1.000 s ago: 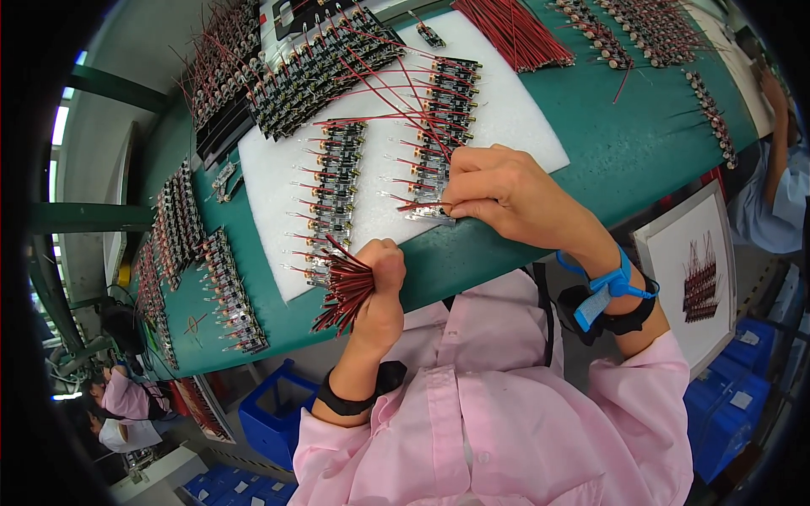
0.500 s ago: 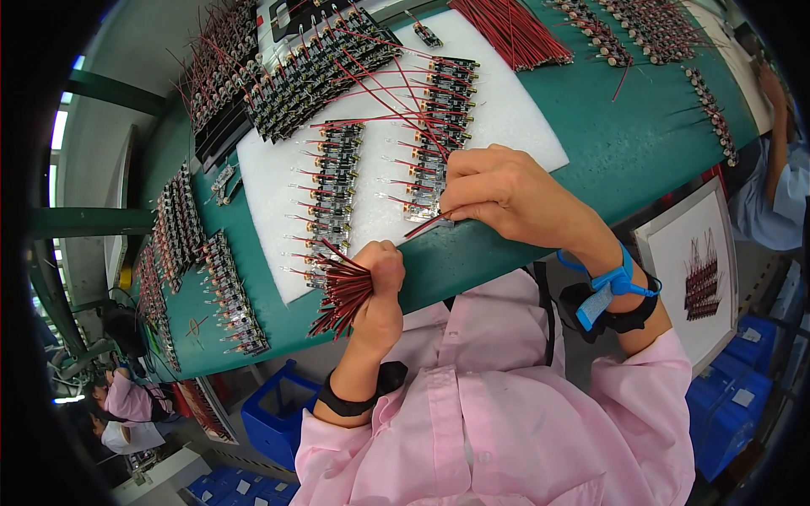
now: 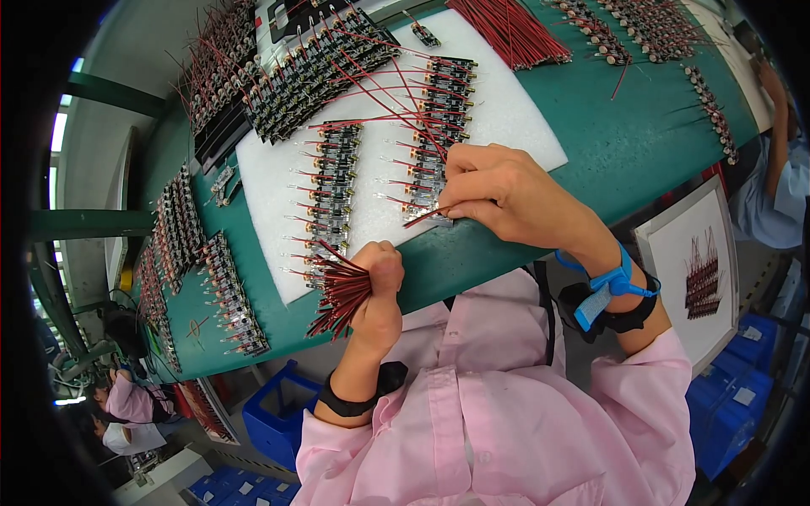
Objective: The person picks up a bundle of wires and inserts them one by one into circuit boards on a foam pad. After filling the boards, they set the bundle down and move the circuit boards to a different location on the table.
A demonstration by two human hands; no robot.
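My left hand (image 3: 380, 282) is closed round a thick bundle of red and black wires (image 3: 339, 288), their ends fanning out to the left. The fingers of my right hand (image 3: 506, 190) pinch a single red and black wire (image 3: 429, 217), whose free end points toward the bundle. That hand is over the near end of a right-hand row of small circuit boards (image 3: 445, 97) and hides part of it. A second row of boards (image 3: 336, 173) lies to the left on the white foam sheet (image 3: 380, 190). Several loose red wires (image 3: 380, 84) cross between the rows.
A large stack of circuit boards (image 3: 316, 72) stands at the back. Red wires (image 3: 510, 34) lie in a pile at the back right of the green table (image 3: 607, 126). More board rows (image 3: 234, 295) are at the left. A framed white board (image 3: 688, 253) is at the right.
The wire in my right fingers has tilted slightly. Both hands stay almost where they were, still holding the same things.
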